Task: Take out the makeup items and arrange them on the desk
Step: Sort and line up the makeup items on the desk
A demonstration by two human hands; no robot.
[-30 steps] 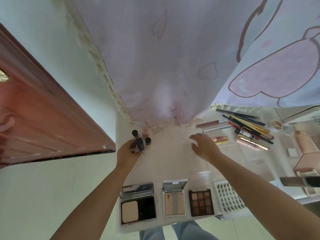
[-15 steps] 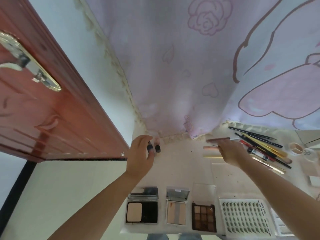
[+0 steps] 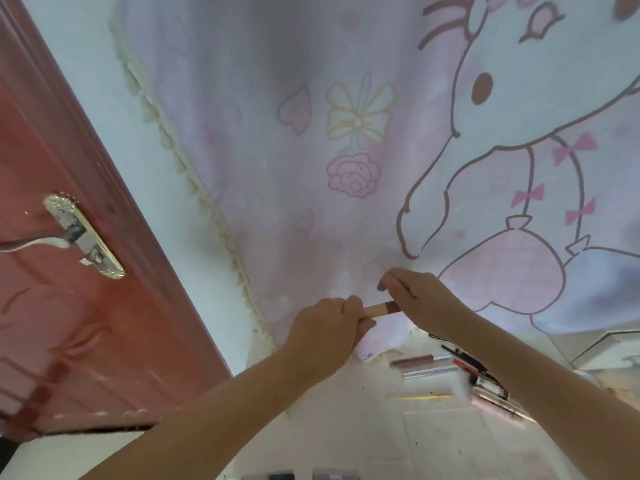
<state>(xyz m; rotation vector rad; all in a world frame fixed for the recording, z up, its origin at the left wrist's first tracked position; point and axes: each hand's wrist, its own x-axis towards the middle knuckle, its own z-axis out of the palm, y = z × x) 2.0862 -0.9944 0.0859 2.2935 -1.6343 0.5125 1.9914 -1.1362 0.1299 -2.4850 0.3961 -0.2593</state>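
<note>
Two hands, left hand (image 3: 325, 327) and right hand (image 3: 420, 301), both gripping one lip gloss tube (image 3: 381, 309), above desk (image 3: 346, 410)

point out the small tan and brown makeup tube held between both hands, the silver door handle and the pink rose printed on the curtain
small tan and brown makeup tube (image 3: 381, 309), head view, on its exposed middle between the hands
silver door handle (image 3: 83, 237), head view, on its backplate
pink rose print (image 3: 353, 174), head view, on the flower's centre
</note>
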